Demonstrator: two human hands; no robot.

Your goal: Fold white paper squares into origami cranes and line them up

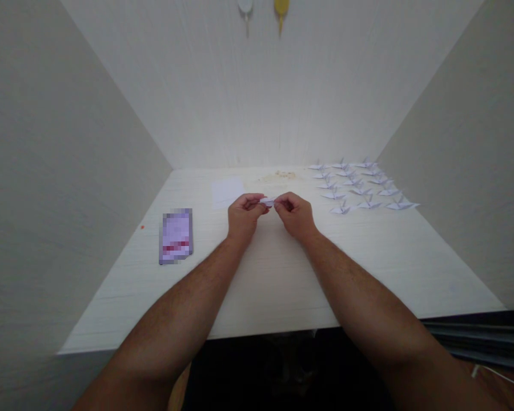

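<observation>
A small folded piece of white paper (267, 201) is pinched between my two hands over the middle of the table. My left hand (245, 216) grips its left end, thumb below and fingers behind. At the right end, the thumb and fingertips of my right hand (294, 216) close on the paper. Its exact folded shape is partly hidden by my fingers. Several white paper cranes (353, 182) stand in rows to the right of my right hand. Behind my left hand lies flat white paper (227, 191).
A purple, pixelated flat object (176, 235) lies left on the white table (278, 285). Walls enclose the back and sides. A white hook (245, 7) and a yellow hook (281, 7) hang on the back wall. A small orange dot (143, 227) marks the left edge.
</observation>
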